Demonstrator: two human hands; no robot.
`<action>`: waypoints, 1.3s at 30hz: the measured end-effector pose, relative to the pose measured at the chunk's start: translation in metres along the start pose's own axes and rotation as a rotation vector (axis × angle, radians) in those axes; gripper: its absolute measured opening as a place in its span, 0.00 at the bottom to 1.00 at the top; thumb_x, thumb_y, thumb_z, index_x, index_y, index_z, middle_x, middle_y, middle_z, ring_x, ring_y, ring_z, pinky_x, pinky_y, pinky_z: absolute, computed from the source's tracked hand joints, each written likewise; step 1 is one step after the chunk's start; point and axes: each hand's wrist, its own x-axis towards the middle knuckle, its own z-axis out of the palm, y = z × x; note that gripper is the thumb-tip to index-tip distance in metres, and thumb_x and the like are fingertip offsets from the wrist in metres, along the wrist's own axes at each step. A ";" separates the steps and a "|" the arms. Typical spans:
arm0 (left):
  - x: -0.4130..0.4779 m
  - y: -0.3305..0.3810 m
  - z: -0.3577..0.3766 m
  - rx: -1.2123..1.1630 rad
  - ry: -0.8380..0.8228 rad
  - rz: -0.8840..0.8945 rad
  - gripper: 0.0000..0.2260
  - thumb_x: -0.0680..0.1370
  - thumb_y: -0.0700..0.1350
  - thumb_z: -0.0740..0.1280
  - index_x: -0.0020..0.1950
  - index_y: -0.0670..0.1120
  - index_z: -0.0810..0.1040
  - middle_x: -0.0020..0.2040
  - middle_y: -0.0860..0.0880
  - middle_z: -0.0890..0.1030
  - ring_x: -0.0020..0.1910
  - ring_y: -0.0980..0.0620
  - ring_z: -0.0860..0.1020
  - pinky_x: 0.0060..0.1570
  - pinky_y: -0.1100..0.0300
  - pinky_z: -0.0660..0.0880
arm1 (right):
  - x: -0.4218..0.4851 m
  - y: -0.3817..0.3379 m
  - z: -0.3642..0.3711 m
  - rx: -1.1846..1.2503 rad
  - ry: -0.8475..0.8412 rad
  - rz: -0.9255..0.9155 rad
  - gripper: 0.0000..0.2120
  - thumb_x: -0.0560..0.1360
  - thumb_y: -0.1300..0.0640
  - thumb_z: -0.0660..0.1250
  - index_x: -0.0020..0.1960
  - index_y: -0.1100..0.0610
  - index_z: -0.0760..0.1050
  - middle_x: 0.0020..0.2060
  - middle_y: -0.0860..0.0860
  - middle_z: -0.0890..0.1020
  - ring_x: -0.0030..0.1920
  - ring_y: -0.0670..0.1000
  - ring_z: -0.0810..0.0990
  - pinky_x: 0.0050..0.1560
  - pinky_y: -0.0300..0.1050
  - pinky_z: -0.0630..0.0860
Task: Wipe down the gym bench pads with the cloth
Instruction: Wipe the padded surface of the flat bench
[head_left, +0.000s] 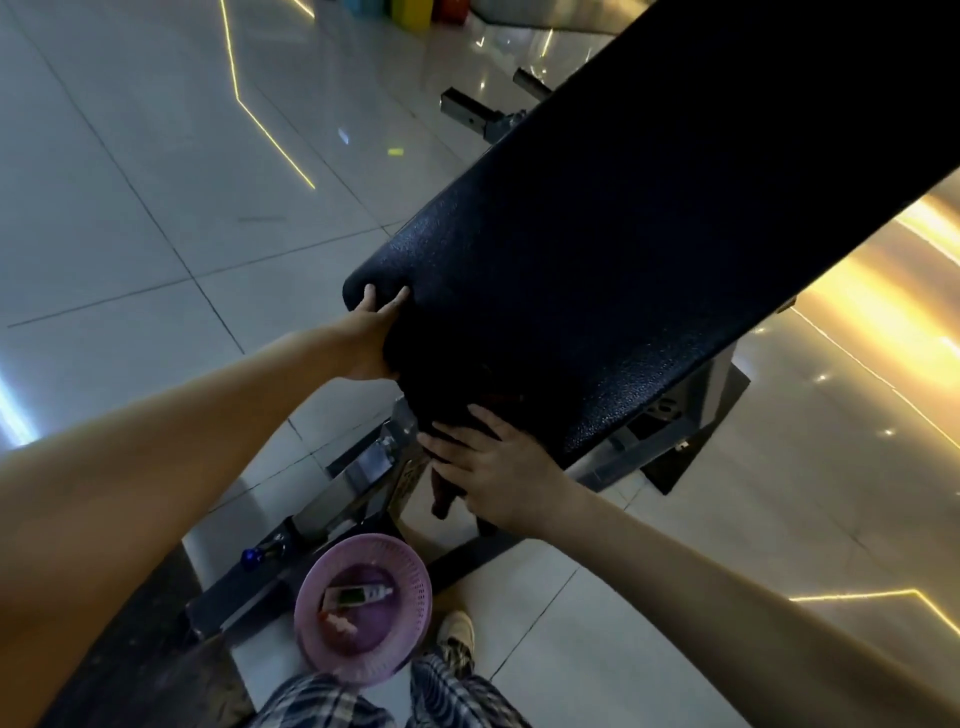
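Fingers (370, 294) of left hand (371, 338): curled over near end corner of bench pad (649, 234), gripping it.
Cloth (441, 400): dark, hard to tell from pad; draped over same near end, between hands.
Right hand (501, 470): fingers spread flat, pressing on cloth, clasping nothing.
Pad long axis: near-left end to far upper right; bulk of pad lies up and right of right fingers.
Right hand on cloth, so judged wiping hand; left steadies.
Floor below: pink basket (415, 608), tube inside.
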 end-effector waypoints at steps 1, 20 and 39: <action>-0.004 0.001 0.002 -0.032 -0.002 0.003 0.49 0.75 0.49 0.72 0.79 0.48 0.35 0.77 0.35 0.34 0.78 0.35 0.44 0.76 0.48 0.51 | -0.012 0.003 0.003 0.010 0.021 -0.042 0.23 0.71 0.47 0.65 0.65 0.51 0.76 0.71 0.48 0.70 0.70 0.51 0.68 0.73 0.57 0.51; -0.200 0.059 -0.029 -1.026 0.115 -0.031 0.22 0.79 0.63 0.60 0.55 0.45 0.78 0.46 0.50 0.80 0.51 0.49 0.76 0.55 0.56 0.72 | -0.051 0.000 -0.122 2.241 0.275 0.251 0.15 0.76 0.49 0.59 0.52 0.52 0.82 0.48 0.56 0.83 0.47 0.55 0.83 0.42 0.50 0.82; -0.547 -0.121 -0.097 -0.755 0.898 -0.531 0.03 0.79 0.43 0.67 0.46 0.50 0.77 0.42 0.47 0.82 0.32 0.57 0.81 0.28 0.66 0.76 | 0.153 -0.235 -0.374 2.273 -0.415 -0.325 0.30 0.68 0.58 0.68 0.68 0.65 0.69 0.58 0.61 0.78 0.57 0.60 0.79 0.60 0.53 0.75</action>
